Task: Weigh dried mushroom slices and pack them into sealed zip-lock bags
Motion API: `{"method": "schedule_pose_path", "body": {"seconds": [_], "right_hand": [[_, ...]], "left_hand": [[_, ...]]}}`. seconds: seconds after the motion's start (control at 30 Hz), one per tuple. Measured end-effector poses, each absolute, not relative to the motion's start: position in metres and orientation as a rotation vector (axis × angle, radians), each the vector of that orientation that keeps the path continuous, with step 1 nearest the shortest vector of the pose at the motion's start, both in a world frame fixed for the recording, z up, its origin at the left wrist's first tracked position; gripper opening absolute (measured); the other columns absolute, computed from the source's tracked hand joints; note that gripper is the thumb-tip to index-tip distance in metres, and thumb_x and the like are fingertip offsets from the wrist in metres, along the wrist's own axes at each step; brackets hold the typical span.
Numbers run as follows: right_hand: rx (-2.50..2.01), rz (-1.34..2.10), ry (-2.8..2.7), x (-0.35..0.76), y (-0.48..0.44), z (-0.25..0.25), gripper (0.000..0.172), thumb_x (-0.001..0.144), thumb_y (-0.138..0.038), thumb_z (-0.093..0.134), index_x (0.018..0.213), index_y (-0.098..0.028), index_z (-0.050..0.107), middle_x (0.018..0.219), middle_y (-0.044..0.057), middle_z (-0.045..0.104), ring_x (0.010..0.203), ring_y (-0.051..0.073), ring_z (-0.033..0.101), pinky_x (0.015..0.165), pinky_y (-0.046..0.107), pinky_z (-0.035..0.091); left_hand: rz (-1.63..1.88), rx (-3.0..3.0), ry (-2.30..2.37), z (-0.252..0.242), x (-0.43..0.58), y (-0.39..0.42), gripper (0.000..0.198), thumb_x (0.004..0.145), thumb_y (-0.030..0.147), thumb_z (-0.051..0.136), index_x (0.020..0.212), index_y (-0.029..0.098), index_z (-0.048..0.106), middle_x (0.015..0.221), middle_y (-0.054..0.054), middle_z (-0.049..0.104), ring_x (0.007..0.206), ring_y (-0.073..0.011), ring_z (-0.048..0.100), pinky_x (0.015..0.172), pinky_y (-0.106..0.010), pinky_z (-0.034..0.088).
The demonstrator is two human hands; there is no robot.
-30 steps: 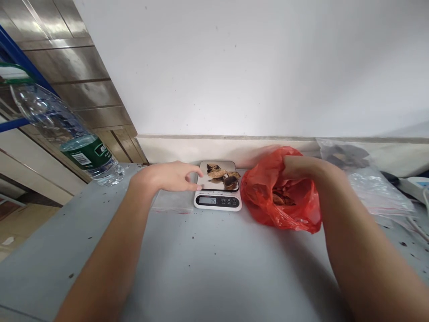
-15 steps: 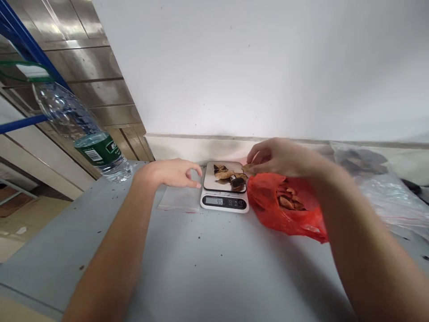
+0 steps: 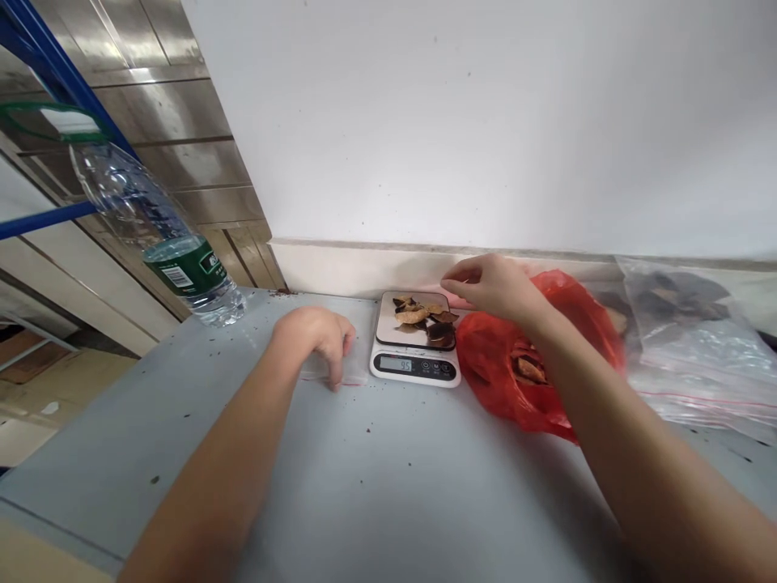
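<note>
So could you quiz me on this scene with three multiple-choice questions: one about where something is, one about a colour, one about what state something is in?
1. Where does the scale stand?
A. Between the left hand and the red bag
B. Behind the water bottle
C. On the clear bags

2. What colour is the bag that lies under the right hand?
A. Blue
B. Red
C. Black

3. What state is the scale in?
A. Switched off and bare
B. Tipped on its side
C. Display lit, with dried pieces on its plate

Answers: 1 A, the scale has the hand on one side and the bag on the other. 2 B, its plastic is plainly red. 3 C, digits show on the display and brown pieces lie on the plate.
</note>
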State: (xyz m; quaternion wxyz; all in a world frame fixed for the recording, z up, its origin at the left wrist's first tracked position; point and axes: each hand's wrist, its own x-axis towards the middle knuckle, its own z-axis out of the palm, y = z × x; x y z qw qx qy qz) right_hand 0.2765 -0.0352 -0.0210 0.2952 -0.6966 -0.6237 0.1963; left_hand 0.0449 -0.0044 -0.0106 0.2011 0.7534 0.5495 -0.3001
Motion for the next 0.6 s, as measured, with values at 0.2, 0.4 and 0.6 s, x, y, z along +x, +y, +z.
{"method": "schedule_pose_path", "body": {"seconds": [0.2,0.4,0.6], "right_hand": [[-1.523,1.149,-1.233,0.281,-0.04,-0.017,0.016,0.081,-0.002,0.072,0.082,-0.017,0.076,0.087,0.009,0.081,0.088,0.02,0.078,0.089,0.033,0.065],[-1.396,1.304,-1.22,0.284,-0.035,-0.021,0.019,0.067,-0.007,0.088,0.078,-0.017,0.077,0.078,0.005,0.079,0.079,0.017,0.075,0.087,0.03,0.063],[-1.46,1.121,-1.45,0.283,-0.036,-0.024,0.034,0.058,-0.037,0.097,0.057,-0.018,0.068,0.056,-0.002,0.063,0.056,0.011,0.057,0.061,0.026,0.054]], "left_hand": [[-0.799,2.078,1.454,-0.01,0.034,0.001,0.029,0.057,0.023,0.069,0.086,0.024,0.076,0.103,-0.004,0.081,0.094,-0.0297,0.073,0.07,-0.031,0.052],[-0.645,2.077,1.42,0.006,0.014,0.005,0.026,0.064,0.028,0.065,0.086,0.024,0.077,0.109,-0.004,0.083,0.107,-0.0287,0.074,0.079,-0.029,0.056],[-0.365,2.179,1.449,0.023,0.003,-0.001,0.026,0.069,0.041,0.066,0.089,0.026,0.075,0.11,-0.005,0.083,0.107,-0.0297,0.074,0.084,-0.033,0.056]]}}
